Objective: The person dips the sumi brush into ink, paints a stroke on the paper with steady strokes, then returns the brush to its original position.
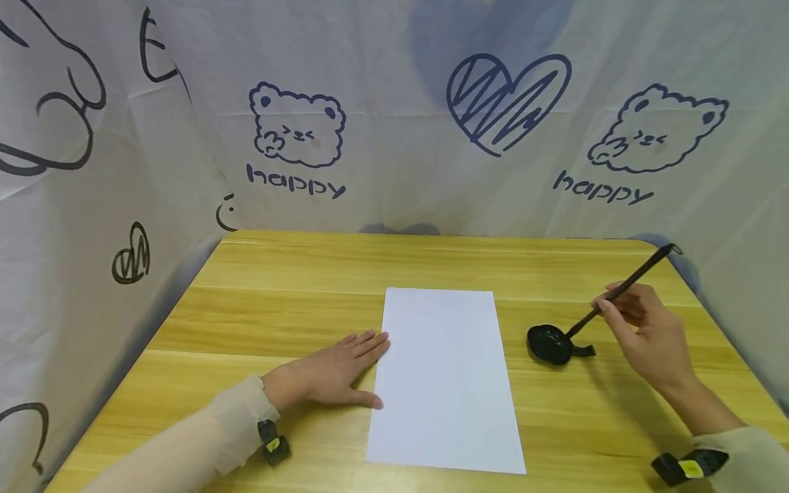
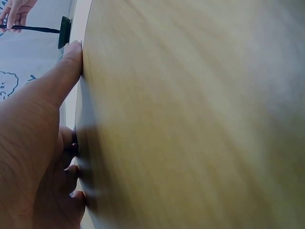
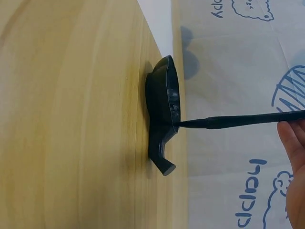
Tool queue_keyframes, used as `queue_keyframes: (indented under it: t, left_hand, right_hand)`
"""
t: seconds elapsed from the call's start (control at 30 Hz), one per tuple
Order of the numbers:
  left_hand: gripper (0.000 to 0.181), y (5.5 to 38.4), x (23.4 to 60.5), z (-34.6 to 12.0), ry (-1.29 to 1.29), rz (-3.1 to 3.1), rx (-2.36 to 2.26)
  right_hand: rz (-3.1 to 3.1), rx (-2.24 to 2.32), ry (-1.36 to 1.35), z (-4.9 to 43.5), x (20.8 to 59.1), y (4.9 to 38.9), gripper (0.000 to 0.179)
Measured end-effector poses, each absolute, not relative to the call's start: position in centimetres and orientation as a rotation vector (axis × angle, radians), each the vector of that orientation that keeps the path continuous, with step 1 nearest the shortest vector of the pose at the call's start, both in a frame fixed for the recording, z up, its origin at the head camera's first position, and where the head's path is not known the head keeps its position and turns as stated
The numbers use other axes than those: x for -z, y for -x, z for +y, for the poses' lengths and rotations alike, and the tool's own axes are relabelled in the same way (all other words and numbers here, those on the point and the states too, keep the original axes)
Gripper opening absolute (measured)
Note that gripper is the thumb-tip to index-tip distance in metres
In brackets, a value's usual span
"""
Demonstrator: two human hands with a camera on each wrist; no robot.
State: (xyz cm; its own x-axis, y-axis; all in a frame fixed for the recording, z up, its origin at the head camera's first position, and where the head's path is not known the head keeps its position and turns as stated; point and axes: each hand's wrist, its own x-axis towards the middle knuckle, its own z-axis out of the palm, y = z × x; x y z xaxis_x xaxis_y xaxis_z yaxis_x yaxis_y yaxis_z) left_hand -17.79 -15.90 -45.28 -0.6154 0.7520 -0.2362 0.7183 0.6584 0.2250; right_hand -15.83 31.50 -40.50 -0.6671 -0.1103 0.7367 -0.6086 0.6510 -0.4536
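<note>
A blank white sheet of paper [image 1: 445,380] lies on the wooden table. My left hand [image 1: 335,371] rests flat at its left side, with fingertips and thumb tip touching the paper's edge. To the right of the sheet sits a small black ink dish [image 1: 548,344] with a curved stem. Thumb and fingers of my right hand [image 1: 650,335] pinch a dark writing brush [image 1: 635,279] that has a hanging loop at its upper end. The brush slants down to the left; in the right wrist view its tip [image 3: 180,124] meets the dish's rim.
The yellow wood-grain table [image 1: 296,274] reaches back to a white cloth [image 1: 394,150] with drawn bears, hearts and words. More of this cloth hangs along the left and right sides. A black wrist camera [image 1: 272,444] is strapped to the left wrist, another [image 1: 689,468] to the right.
</note>
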Motion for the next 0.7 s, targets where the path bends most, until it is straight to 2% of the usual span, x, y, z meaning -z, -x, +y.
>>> queue_keyframes:
  t: [0.37,0.7]
  left_hand:
    - [0.103,17.68,45.21,-15.86,-1.160,2.569,-0.131]
    - [0.103,17.73,45.20,-15.89,-1.159,2.575,-0.142]
  right_hand:
    - [-2.212,-0.909,-0.539,31.58,40.22,15.79,0.038]
    - [-2.236,-0.888,-0.572,31.56,39.87,15.83,0.040]
